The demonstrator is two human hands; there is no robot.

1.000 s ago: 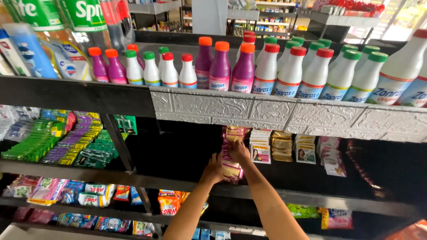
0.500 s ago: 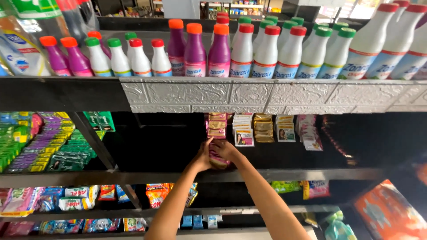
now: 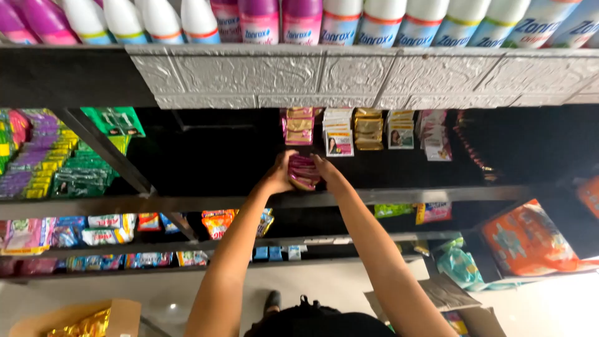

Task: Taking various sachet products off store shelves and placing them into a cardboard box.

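Item: small stack of pink sachets [image 3: 304, 171], held between my left hand [image 3: 279, 176] and my right hand [image 3: 326, 170], out in front of the dark middle shelf [image 3: 437, 195], below the hanging packets. My left fingers were curled against the stack's left edge and my right fingers pressed on its right edge, so the thin packets were squeezed together from both sides; gripped so, I judged, because loose sachets slide apart unless squared up as one bundle.

Directly above: a strip of pink and tan packets [image 3: 299, 126], hung from the underside of the upper shelf, the same colour family as my bundle.

To the right of that strip: white packets with a portrait [image 3: 339, 137], gold packets [image 3: 369, 129], more pale ones [image 3: 400, 130], each hung in its own column so fronts faced outward.

Top: white embossed shelf edge [image 3: 249, 75] carrying bottles with purple and white bodies [image 3: 299, 22], upright in a row.

Far left: green and purple sachet strips [image 3: 43, 156], fanned in rows.

Lower shelves: mixed snack packets [image 3: 218, 223]; orange pack [image 3: 530, 240] at right, tilted.

Near left: cardboard box [image 3: 112, 315] on the floor
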